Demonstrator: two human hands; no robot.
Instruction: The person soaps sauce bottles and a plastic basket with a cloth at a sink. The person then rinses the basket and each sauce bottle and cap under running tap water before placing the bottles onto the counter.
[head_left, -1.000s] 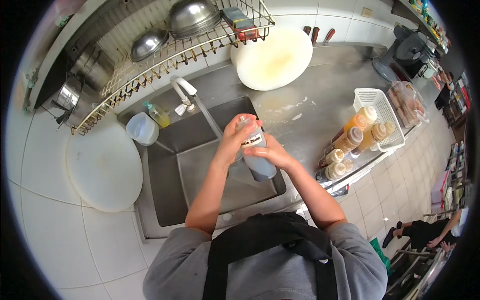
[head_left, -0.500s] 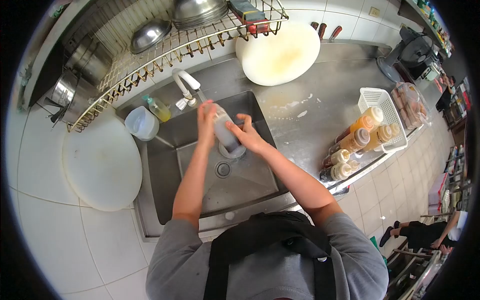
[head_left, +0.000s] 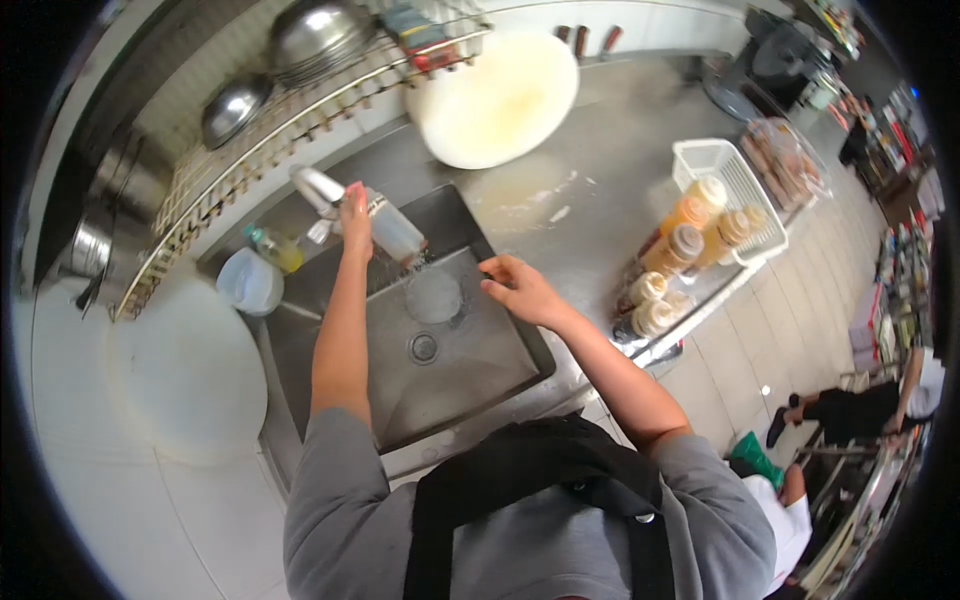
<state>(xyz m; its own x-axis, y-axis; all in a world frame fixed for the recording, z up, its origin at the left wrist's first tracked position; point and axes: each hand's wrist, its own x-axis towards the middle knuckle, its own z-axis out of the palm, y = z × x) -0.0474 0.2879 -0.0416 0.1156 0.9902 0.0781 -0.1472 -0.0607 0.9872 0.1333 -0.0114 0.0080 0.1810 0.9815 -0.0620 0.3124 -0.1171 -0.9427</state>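
My left hand (head_left: 357, 225) is closed around one end of a translucent plastic bottle (head_left: 398, 235), tilted over the sink (head_left: 455, 375) beside the white faucet (head_left: 318, 186). The bottle's far end points down toward a round splash of water on the sink floor. My right hand (head_left: 526, 291) hovers near the sink's right edge, apart from the bottle. Its fingers are spread a little with nothing in them.
Several sauce bottles (head_left: 683, 246) stand by a white basket (head_left: 768, 222) on the steel counter. A white cutting board (head_left: 495, 105) leans at the back. Left of the sink are a soap bottle (head_left: 277, 249) and a plastic tub (head_left: 250, 283). Other people are at right.
My right hand has come off the bottle and moved right. My left hand still grips the bottle, now more slanted and nearer the faucet. The whole view has shifted.
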